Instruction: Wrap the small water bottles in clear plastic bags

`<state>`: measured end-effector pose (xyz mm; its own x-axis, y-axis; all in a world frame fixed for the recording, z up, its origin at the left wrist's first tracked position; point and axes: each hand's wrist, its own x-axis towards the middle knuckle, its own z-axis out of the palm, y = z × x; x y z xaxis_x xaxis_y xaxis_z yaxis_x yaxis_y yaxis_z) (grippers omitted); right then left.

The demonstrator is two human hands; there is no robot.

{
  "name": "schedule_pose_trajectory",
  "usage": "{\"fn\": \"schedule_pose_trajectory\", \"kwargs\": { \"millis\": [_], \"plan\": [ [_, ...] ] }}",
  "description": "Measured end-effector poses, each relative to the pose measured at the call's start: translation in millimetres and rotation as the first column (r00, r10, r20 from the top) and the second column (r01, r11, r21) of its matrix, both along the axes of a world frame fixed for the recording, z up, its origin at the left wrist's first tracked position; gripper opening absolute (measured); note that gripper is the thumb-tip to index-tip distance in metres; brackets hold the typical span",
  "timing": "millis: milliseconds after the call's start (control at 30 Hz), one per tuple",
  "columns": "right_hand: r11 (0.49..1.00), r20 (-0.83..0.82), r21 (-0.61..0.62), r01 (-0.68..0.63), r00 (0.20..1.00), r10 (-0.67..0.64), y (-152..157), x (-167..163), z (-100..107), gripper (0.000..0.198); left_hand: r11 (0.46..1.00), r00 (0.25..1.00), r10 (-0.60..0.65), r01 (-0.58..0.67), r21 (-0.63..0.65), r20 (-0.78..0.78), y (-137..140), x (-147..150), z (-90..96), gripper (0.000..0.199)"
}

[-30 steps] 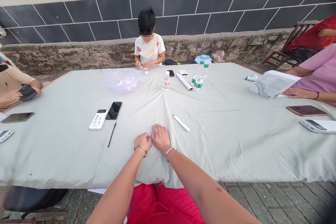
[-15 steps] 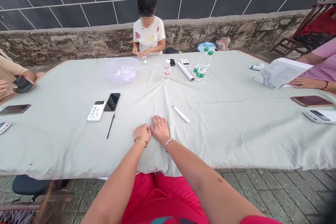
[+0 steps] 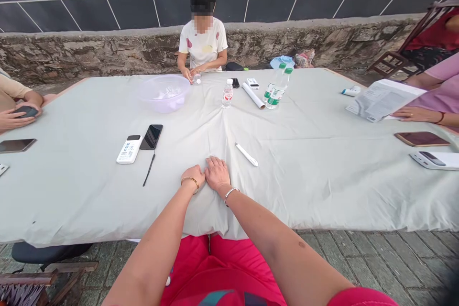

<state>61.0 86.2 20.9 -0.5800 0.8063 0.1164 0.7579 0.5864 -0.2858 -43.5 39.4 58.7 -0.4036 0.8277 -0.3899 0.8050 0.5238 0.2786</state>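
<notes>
My left hand (image 3: 193,176) rests on the pale tablecloth (image 3: 304,177), its fingers curled into a fist with nothing showing in it. Right beside it, my right hand (image 3: 217,172) lies palm down with the fingers stretched out flat on the cloth. A white pen-like tool, perhaps a utility knife (image 3: 246,154), lies just right of my right hand, apart from it. To the left of my left hand are a black phone (image 3: 151,136) with a wrist strap (image 3: 148,170) and a white power bank (image 3: 129,149).
Farther back stand a purple basin (image 3: 163,105), a small bottle (image 3: 227,94), two green-capped bottles (image 3: 276,92) and a paper roll (image 3: 253,95). A person (image 3: 203,48) opposite handles a clear bottle. At right, a person holds a booklet (image 3: 383,98); at left, hands hold a dark object (image 3: 27,111).
My hands stay almost in place. The person opposite has lowered the clear bottle to the table. At left, the person's hands have closed around the dark object. The view has shifted slightly.
</notes>
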Motion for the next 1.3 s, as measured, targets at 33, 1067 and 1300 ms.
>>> {"fn": "schedule_pose_trajectory", "kwargs": {
  "millis": [33, 1067, 1300],
  "plan": [
    [1.000, -0.002, -0.002, -0.001, 1.000, 0.000, 0.1, 0.2, -0.2, 0.043, 1.000, 1.000, -0.005, 0.006, -0.011, 0.006, 1.9, -1.3, 0.8, 0.020],
    [0.996, 0.082, -0.081, -0.040, 0.996, 0.047, 2.3, 4.2, 7.7, 0.047, 0.959, 0.971, -0.088, 0.143, 0.244, -0.221, 15.9, -11.2, -23.5, 0.044],
    [0.993, 0.113, -0.108, -0.041, 0.992, 0.053, 2.3, 2.8, 6.7, 0.050, 0.967, 0.964, -0.131, 0.176, 0.186, -0.229, 13.6, -8.4, -32.6, 0.052]
  ]
}}
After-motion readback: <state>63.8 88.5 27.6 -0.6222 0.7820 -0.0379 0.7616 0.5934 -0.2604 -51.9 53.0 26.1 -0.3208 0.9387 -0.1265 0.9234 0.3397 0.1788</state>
